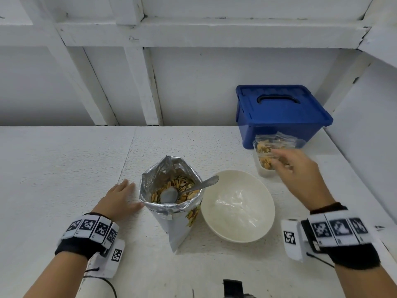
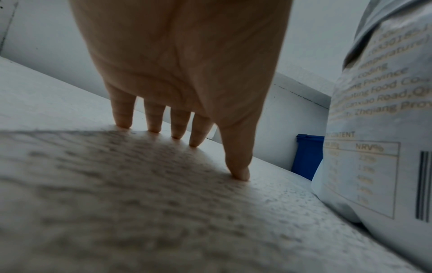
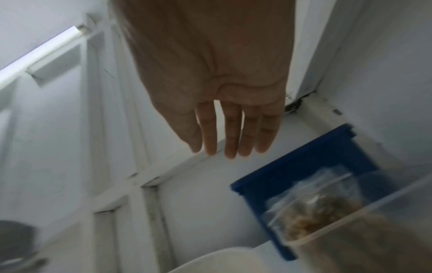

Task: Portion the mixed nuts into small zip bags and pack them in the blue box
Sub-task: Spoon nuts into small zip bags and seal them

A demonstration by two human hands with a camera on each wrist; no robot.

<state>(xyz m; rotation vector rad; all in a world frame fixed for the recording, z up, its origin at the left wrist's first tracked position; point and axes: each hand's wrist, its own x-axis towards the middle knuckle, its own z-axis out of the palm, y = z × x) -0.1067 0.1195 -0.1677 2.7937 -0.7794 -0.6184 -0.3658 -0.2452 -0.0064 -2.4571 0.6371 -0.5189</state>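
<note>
An opened foil bag of mixed nuts [image 1: 171,194] stands mid-table with a metal spoon [image 1: 189,188] resting in it. My left hand [image 1: 120,198] lies flat on the table just left of the bag [image 2: 378,129], fingers [image 2: 154,118] straight and spread. A clear plastic tub [image 1: 265,160] with filled small zip bags [image 1: 272,143] stands in front of the closed blue box [image 1: 279,112]. My right hand [image 1: 294,166] hovers over the tub [image 3: 346,230], fingers [image 3: 231,136] straight, holding nothing. The blue box [image 3: 304,175] lies beyond it.
A white bowl [image 1: 238,205] holding clear empty bags sits right of the nut bag. White walls close the table at the back and right. A dark object [image 1: 234,287] pokes in at the near edge.
</note>
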